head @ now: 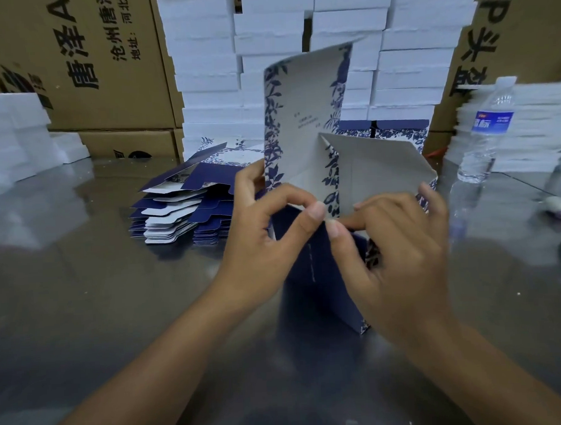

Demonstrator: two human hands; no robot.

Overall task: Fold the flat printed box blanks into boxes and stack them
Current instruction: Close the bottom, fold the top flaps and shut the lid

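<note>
Rising along the far edge of the desk point(84, 282), stacks of white foam blocks point(266, 31) and brown printed cartons point(86, 66) form a wall behind the work. More white foam point(12, 135) sits at the far left corner, and another white pile point(524, 124) at the far right. A partly folded box blank point(304, 116), blue floral print around a pale panel, stands upright near the middle of the desk, its navy lower part resting on the surface. A stack of flat box blanks point(183, 209) lies just left of it, toward the far edge. Two folded navy boxes point(397, 128) show behind the raised blank. A clear water bottle point(486, 132) stands by the right edge. The left hand point(267, 241) and right hand point(398, 249) both pinch the blank's navy flap, thumbs almost touching.
</note>
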